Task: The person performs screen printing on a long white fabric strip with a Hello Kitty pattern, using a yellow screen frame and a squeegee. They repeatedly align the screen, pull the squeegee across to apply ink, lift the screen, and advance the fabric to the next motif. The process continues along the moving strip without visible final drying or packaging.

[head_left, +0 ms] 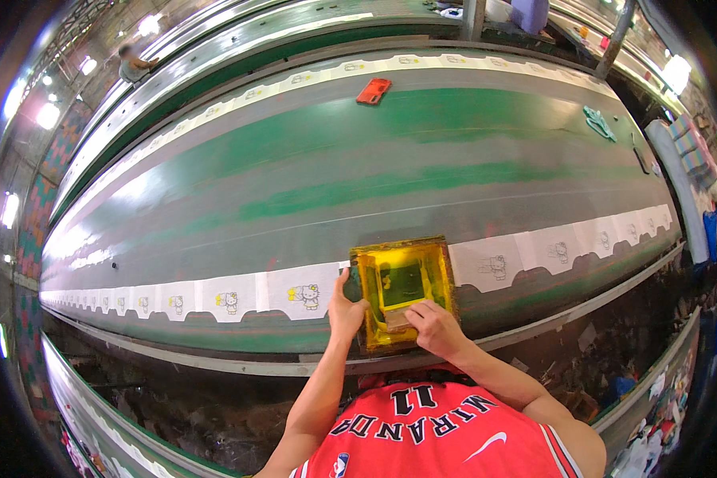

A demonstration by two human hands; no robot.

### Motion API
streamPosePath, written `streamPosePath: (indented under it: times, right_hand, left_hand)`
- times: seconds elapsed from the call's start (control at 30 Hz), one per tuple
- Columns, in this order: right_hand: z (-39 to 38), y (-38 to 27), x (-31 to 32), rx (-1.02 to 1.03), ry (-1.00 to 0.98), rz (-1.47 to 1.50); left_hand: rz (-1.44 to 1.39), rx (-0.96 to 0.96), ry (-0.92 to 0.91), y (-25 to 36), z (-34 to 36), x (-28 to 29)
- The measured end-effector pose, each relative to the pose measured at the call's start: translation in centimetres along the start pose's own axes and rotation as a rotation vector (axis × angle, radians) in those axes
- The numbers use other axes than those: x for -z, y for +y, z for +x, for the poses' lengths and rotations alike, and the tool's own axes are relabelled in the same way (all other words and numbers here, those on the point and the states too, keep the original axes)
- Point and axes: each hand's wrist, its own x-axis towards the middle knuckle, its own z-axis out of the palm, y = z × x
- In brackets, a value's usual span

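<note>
A screen-printing frame (444,275) with yellow-stained sides lies over the strip of white fabric pieces (283,279) along the table's near edge. My left hand (346,311) grips the frame's left side, thumb toward the inside. In my right hand (436,327) is a squeegee (397,319), held inside the frame near its lower edge. Pieces left of the frame bear a cartoon cat figure with yellow patches. To its right, the pieces (494,259) show line drawings without visible yellow. The fabric directly under the frame is mostly hidden.
The long green-grey printing table (295,187) stretches far left. A red phone-shaped object (374,91) and a teal cloth-like item (599,123) lie on it. Another fabric row (255,89) runs along the far edge. A person (135,65) is at a farther table.
</note>
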Motion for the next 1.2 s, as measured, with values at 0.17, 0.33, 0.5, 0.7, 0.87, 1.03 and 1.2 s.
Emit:
streamPosePath:
  times: [0.17, 0.33, 0.5, 0.7, 0.87, 1.03, 1.2]
  right_hand:
    - [-0.6, 2.6, 4.7, -0.003, -0.069, 0.059]
    - [-4.2, 8.3, 10.2, 0.006, -0.055, -0.011]
    - [-8.2, 13.5, 14.3, -0.038, -0.049, 0.008]
    - [-10.6, 16.5, 15.1, -0.032, -0.052, 0.030]
    - [-11.0, 16.9, 15.0, -0.036, -0.038, 0.036]
    - [-11.2, 17.1, 14.8, -0.033, -0.034, 0.036]
    - [-12.2, 16.0, 15.9, -0.040, -0.040, 0.050]
  left_hand:
    - [-0.107, 0.067, -0.039, 4.8, -1.0, -1.9]
    - [-0.157, -0.013, -0.012, 7.6, -2.3, -10.4]
    - [-0.178, 0.017, -0.043, 9.9, -3.7, -18.0]
    - [0.014, -0.040, 0.012, 11.8, -4.6, -20.7]
    - [0.017, 0.070, -0.013, 12.6, -4.8, -20.7]
    - [0.025, 0.117, -0.025, 13.1, -4.8, -20.8]
    - [0.097, 0.068, -0.003, 13.4, -4.8, -20.8]
